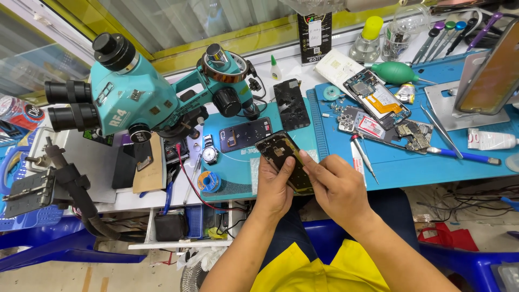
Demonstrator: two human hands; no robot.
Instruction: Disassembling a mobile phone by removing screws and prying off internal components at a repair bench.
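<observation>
Gripping one phone (283,157), two hands: left hand (274,186), right hand (336,186)

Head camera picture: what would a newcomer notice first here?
First, the big teal microscope at the left of the bench. Then, at the centre, the left hand and right hand together hold an opened dark phone. At the right, the blue mat carries phone parts and tools.

Bright, even daylight from the window (178,21) behind the bench; soft shadows, sharp focus, wide-angle bending at the edges.
</observation>
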